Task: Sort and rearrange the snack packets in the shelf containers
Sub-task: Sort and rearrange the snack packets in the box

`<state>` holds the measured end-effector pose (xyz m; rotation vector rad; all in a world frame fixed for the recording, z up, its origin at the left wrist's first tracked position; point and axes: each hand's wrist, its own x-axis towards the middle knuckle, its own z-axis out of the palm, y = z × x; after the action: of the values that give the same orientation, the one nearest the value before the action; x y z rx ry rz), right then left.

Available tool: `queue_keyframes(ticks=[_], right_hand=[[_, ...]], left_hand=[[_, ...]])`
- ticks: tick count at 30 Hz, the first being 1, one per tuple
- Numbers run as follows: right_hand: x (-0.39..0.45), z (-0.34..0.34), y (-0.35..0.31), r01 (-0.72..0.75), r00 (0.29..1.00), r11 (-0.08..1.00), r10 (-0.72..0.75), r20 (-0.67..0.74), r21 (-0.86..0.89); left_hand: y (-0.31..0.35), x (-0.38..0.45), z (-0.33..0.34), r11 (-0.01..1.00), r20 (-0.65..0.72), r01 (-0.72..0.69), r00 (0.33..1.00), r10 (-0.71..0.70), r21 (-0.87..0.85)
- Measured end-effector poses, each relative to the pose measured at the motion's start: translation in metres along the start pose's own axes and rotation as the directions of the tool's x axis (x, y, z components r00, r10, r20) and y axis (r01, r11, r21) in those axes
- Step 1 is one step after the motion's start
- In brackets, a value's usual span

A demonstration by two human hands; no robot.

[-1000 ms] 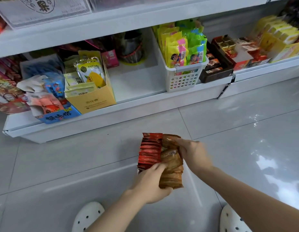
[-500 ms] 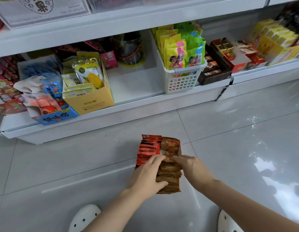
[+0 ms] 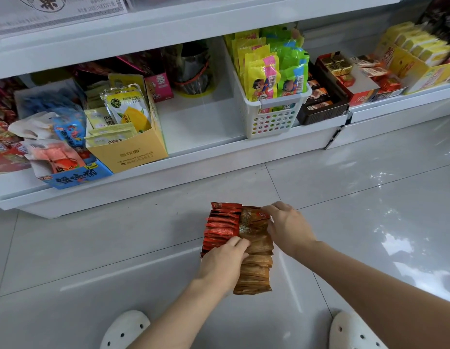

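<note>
With the left hand pinching the red packets and the right hand gripping the brown packets, the person should square each row separately.

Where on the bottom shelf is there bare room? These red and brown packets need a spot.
One bare patch of shelf: between the yellow carton and the white perforated basket, in front of the clear jar. Left of the carton, the blue box and loose bags crowd together; right of the basket, the dark tray sits tight against it.
</note>
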<state>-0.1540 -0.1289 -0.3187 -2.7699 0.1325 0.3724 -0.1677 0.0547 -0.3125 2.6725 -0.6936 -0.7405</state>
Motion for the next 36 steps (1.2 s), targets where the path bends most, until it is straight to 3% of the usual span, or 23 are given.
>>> queue_keyframes(ticks=[3,10,13,17,22,26,28,32,36], right_hand=[[0.003,0.008,-0.003,-0.005,1.0,0.992,0.002,-0.024,-0.129],[0.006,0.014,-0.004,-0.091,0.993,0.989,0.081,-0.089,-0.117],[0.007,0.012,-0.005,-0.054,0.989,0.991,0.037,-0.142,-0.121],[0.005,0.016,-0.001,-0.074,0.993,0.978,0.055,-0.103,-0.195],[0.004,0.019,0.0,-0.057,0.991,0.991,0.042,-0.124,-0.123],[-0.001,0.024,0.004,-0.096,0.992,0.979,0.08,-0.099,-0.18],[0.001,0.027,0.005,-0.126,0.989,0.983,0.115,-0.092,-0.133],[0.005,0.025,-0.004,-0.274,0.954,0.942,0.292,-0.067,0.194],[0.0,0.028,-0.011,-0.287,0.957,0.954,0.29,-0.013,0.089]], left_hand=[[-0.004,-0.001,0.004,1.0,-0.016,-0.019,1.0,0.018,-0.018],[-0.009,-0.001,0.012,0.998,-0.043,-0.035,0.999,0.033,-0.046],[-0.009,-0.003,0.015,0.998,-0.059,-0.029,0.998,0.025,-0.061],[-0.009,-0.002,0.014,0.997,-0.078,-0.023,0.997,0.017,-0.079],[-0.009,-0.004,0.012,0.996,-0.082,-0.031,0.996,0.024,-0.08],[-0.01,-0.004,0.013,0.996,-0.09,-0.038,0.995,0.031,-0.086],[-0.011,-0.004,0.013,0.994,-0.09,-0.042,0.995,0.033,-0.098],[-0.012,-0.007,0.014,0.993,-0.113,-0.047,0.993,0.034,-0.112],[-0.012,-0.01,0.012,0.989,-0.088,-0.05,0.995,0.039,-0.136]])
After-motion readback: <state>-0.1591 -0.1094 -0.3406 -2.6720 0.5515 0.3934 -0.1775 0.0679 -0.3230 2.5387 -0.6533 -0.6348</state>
